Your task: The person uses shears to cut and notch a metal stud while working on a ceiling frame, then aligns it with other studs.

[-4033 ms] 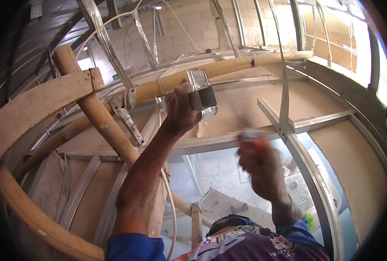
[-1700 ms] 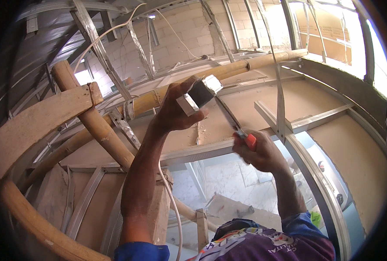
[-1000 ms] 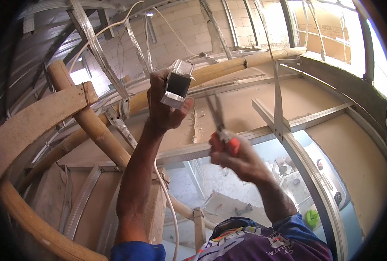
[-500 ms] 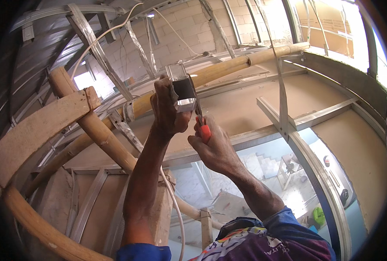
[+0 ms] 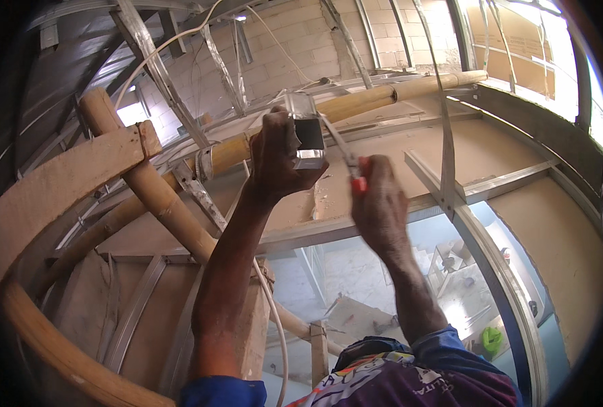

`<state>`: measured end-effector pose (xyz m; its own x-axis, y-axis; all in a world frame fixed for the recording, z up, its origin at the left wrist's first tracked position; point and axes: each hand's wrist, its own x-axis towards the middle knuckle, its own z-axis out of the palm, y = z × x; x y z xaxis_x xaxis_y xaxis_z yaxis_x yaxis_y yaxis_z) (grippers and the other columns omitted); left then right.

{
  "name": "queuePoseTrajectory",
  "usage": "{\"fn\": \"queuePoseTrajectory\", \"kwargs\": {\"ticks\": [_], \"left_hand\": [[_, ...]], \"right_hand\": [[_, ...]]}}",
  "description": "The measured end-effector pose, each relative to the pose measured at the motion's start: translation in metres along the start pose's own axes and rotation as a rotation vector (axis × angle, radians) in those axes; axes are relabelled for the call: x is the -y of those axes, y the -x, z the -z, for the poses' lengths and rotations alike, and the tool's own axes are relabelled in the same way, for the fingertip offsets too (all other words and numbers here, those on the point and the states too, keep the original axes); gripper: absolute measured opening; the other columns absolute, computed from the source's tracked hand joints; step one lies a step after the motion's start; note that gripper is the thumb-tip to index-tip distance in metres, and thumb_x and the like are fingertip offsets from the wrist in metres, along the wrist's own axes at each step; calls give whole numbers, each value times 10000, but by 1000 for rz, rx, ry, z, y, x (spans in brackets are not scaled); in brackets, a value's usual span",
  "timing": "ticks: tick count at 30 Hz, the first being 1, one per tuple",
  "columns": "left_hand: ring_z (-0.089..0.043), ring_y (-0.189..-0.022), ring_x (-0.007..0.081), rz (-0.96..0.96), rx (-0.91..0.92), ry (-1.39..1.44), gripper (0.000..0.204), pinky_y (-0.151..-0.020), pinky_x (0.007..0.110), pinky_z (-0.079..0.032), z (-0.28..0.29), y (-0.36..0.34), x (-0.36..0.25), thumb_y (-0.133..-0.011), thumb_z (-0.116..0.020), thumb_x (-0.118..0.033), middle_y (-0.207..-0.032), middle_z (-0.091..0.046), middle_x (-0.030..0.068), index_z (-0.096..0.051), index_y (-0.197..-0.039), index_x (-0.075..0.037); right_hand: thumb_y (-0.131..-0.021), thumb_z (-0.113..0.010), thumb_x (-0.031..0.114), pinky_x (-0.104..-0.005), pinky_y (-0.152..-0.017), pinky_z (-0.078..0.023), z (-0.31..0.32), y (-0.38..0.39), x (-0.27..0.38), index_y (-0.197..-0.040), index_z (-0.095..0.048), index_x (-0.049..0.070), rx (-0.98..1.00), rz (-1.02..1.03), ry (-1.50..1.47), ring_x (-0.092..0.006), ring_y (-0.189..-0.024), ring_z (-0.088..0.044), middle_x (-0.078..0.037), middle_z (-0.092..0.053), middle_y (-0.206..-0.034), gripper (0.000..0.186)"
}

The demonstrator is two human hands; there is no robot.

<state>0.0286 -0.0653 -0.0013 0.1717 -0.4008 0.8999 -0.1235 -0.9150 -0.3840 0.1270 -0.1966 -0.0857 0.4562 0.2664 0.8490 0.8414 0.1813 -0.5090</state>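
My left hand point(image 5: 272, 159) is wrapped round a shiny metal channel point(image 5: 310, 160), held up with its open end facing me and its inside dark. In my right hand point(image 5: 381, 203), a little lower and to the right, are red-handled tin snips point(image 5: 360, 182), gripped closed-fisted. The blades of the snips slant up and left, their tip close to the channel's right edge. Whether the tip touches the metal, I cannot tell. The right hand is slightly blurred.
A bamboo pole point(image 5: 359, 100) crosses behind my hands. At left stand a wooden plank point(image 5: 64, 190) and a thick round post point(image 5: 166, 214). Metal ceiling framing point(image 5: 495, 261) surrounds an opening showing a lower floor. A white cable point(image 5: 272, 305) hangs near my left forearm.
My right hand and the snips have moved right, away from the channel, and the blades now tilt up-left. My left hand and the channel sit slightly further right in view.
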Motion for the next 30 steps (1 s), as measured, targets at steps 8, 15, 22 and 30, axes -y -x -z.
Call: {"fn": "queuePoseTrajectory", "kwargs": {"ticks": [8,15,22,30], "left_hand": [[-610,-638,286,-47,295,225,464,-547,327,-489,7,-3,-7,-564,-765,-151,-763,-596,120,-529,-951,-47],[-594,-598,267,-153,313,224,406,-533,328,-485,-3,-9,-11,-588,-748,-209,-709,-555,91,-511,-888,-70],[-565,-596,334,-18,247,51,527,-545,403,-473,5,-12,-7,-559,-710,-252,-749,-551,132,-430,-966,-67],[-578,-620,375,-186,200,41,510,-521,427,-467,-53,-65,-15,-703,-684,-205,-792,-540,167,-385,-1069,-12]], "right_hand": [[-829,-589,98,-378,-628,-451,86,14,-7,-902,-527,8,337,-33,204,-271,-732,-594,-144,-590,-810,131],[-781,-674,168,-329,-476,-441,83,70,-66,-835,-547,-27,899,-541,-1547,-225,-538,-554,-131,-545,-666,239],[-778,-607,129,-256,-503,-418,90,67,-55,-771,-511,12,566,-571,-941,-134,-560,-532,-77,-537,-637,152],[-688,-780,196,-200,-374,-377,-14,20,-37,-858,-560,1,99,-539,-1008,-80,-482,-514,-45,-588,-668,340]]}}
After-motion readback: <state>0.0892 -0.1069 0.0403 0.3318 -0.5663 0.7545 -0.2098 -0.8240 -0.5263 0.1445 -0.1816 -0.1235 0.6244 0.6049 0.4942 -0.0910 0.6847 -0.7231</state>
